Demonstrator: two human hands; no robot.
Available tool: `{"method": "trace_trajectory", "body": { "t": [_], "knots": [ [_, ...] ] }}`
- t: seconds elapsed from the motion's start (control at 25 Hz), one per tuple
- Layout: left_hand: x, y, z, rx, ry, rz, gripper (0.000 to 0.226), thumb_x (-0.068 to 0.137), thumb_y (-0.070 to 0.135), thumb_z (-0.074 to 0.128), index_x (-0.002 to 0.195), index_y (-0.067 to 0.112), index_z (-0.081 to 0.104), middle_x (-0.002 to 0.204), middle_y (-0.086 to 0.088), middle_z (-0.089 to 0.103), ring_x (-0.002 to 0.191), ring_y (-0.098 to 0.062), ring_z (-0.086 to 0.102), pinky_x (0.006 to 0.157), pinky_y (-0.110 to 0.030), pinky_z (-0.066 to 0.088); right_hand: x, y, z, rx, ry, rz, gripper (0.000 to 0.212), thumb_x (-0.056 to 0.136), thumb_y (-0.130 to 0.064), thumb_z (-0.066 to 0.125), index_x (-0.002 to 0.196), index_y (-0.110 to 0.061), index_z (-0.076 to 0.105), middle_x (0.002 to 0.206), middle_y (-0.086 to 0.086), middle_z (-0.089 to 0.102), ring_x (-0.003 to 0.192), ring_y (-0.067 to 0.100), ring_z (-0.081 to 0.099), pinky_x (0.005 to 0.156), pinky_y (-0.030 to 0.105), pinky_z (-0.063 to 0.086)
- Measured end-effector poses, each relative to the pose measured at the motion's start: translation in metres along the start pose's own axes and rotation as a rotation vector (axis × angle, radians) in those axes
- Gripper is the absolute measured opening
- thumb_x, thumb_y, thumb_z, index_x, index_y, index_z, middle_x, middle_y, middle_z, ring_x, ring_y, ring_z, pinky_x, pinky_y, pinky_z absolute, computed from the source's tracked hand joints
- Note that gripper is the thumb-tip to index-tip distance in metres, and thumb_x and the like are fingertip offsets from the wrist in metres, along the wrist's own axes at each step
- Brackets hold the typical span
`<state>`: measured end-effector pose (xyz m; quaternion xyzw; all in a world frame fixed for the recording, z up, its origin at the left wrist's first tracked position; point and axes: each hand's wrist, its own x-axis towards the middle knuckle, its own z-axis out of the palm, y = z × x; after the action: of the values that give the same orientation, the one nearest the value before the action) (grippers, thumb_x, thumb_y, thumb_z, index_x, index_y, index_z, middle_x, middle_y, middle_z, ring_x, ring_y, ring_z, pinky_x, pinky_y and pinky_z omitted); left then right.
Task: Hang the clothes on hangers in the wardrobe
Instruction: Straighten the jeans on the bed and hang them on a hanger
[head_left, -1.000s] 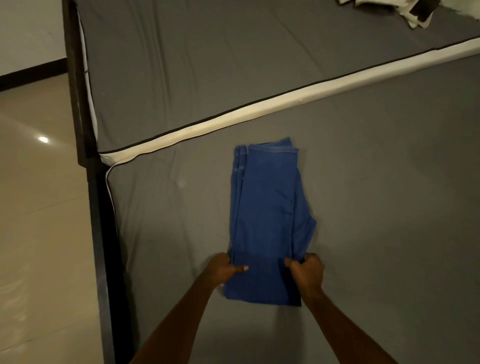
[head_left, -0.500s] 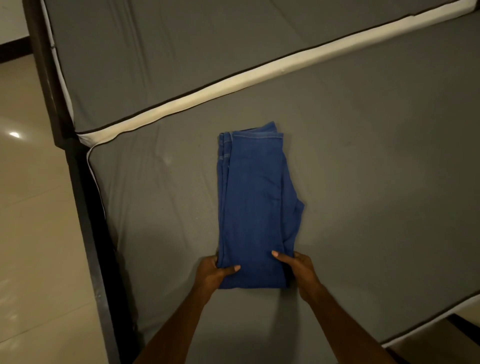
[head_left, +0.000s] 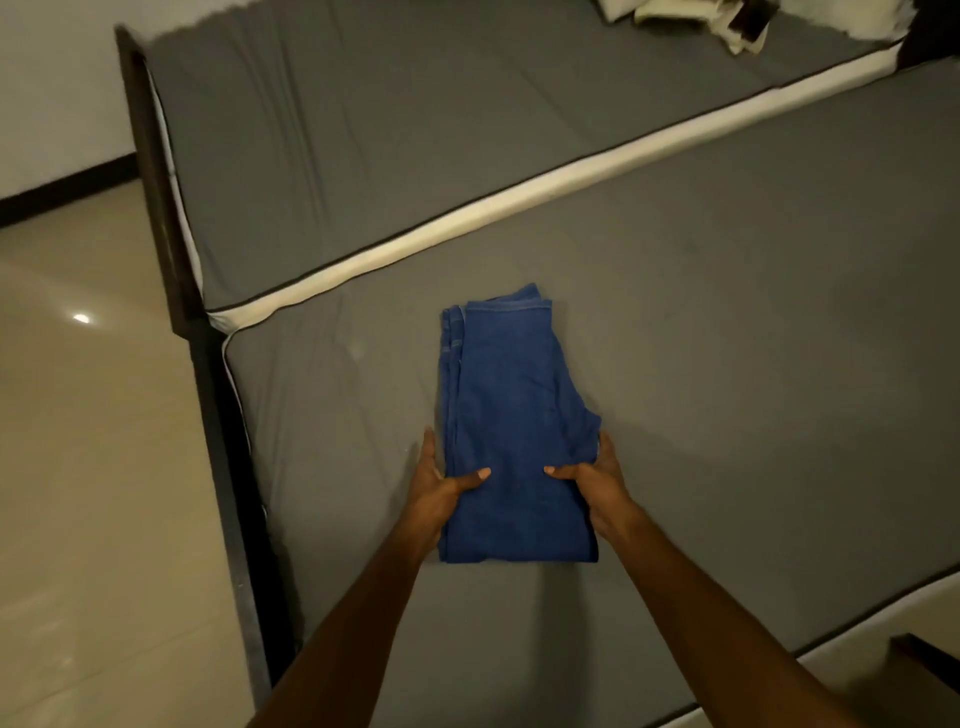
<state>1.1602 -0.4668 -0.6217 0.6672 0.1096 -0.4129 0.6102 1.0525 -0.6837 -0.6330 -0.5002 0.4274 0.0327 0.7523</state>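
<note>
Two grey-covered mattresses (head_left: 753, 332) lie side by side, the near one butted against the far one (head_left: 395, 135), with a white piped edge band (head_left: 519, 195) running diagonally between them. A dark bed frame (head_left: 171, 249) borders their left side. The floor (head_left: 93, 467) to the left is glossy beige tile carrying one small bright light reflection (head_left: 81, 318). A pale wall (head_left: 57, 88) with a dark skirting strip (head_left: 67, 189) stands at upper left. Lighting is dim overall.

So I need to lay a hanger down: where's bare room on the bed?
Bare grey mattress lies right of the blue jeans and left of them up to the bed frame. The far right corner is crowded with light clothes.
</note>
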Motion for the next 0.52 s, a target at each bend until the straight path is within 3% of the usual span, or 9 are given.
{"method": "trace_trajectory", "body": {
  "t": [0.04,0.08,0.12,0.2,0.28,0.4,0.52],
  "knots": [
    [-0.011,0.015,0.002,0.033,-0.032,0.038,0.097,0.080,0.016,0.088,0.158,0.030,0.032,0.144,0.011,0.059,0.127,-0.011,0.062,0.103,-0.036,0.054,-0.014,-0.014,0.001,-0.065,0.011,-0.073,0.095,0.072,-0.005,0.091,0.151,-0.030,0.045,0.142,-0.010,0.060,0.121,0.009,0.064,0.096,0.034,0.055],
    [-0.023,0.030,0.006,0.061,-0.072,0.061,0.083,0.085,0.013,0.083,0.155,0.027,0.040,0.144,0.008,0.060,0.128,-0.012,0.061,0.105,-0.035,0.053,-0.029,-0.027,0.001,-0.114,0.034,-0.103,0.092,0.075,-0.010,0.090,0.152,-0.032,0.045,0.143,-0.016,0.058,0.123,0.005,0.061,0.100,0.034,0.053],
    [-0.039,0.048,0.011,0.094,-0.105,0.070,0.063,0.090,0.010,0.077,0.147,0.021,0.054,0.141,0.001,0.064,0.127,-0.016,0.063,0.106,-0.037,0.052,-0.043,-0.044,0.001,-0.141,0.051,-0.131,0.073,0.080,-0.011,0.086,0.145,-0.029,0.056,0.139,-0.014,0.062,0.121,0.007,0.062,0.102,0.036,0.053],
    [-0.069,0.088,0.023,0.129,-0.111,0.071,0.030,0.093,0.005,0.071,0.123,0.006,0.073,0.124,-0.013,0.073,0.117,-0.026,0.069,0.105,-0.042,0.053,-0.071,-0.077,-0.001,-0.111,0.090,-0.146,0.023,0.090,0.000,0.070,0.105,-0.013,0.080,0.114,0.002,0.077,0.112,0.023,0.070,0.099,0.041,0.056],
    [-0.101,0.126,0.033,0.153,-0.073,0.093,0.020,0.093,0.002,0.069,0.110,-0.006,0.075,0.109,-0.018,0.076,0.104,-0.026,0.073,0.096,-0.040,0.056,-0.106,-0.116,-0.004,-0.035,0.075,-0.131,0.031,0.087,0.008,0.053,0.086,-0.005,0.081,0.104,0.011,0.078,0.111,0.037,0.069,0.090,0.038,0.057],
    [-0.152,0.188,0.053,0.146,-0.046,0.112,0.011,0.092,-0.004,0.066,0.098,-0.008,0.075,0.091,-0.011,0.079,0.084,-0.015,0.074,0.083,-0.033,0.054,-0.160,-0.172,-0.018,0.008,-0.016,-0.137,0.045,0.065,-0.001,0.050,0.103,0.004,0.075,0.115,0.019,0.074,0.115,0.042,0.066,0.091,0.043,0.056],
    [-0.210,0.232,0.070,0.036,-0.052,0.021,0.012,0.092,-0.003,0.066,0.093,-0.002,0.077,0.094,-0.013,0.078,0.086,-0.022,0.075,0.075,-0.030,0.059,-0.213,-0.196,-0.034,-0.185,-0.078,-0.282,0.047,0.077,0.007,0.058,0.120,-0.008,0.070,0.126,0.003,0.072,0.122,0.030,0.065,0.085,0.042,0.059]
  ]
}}
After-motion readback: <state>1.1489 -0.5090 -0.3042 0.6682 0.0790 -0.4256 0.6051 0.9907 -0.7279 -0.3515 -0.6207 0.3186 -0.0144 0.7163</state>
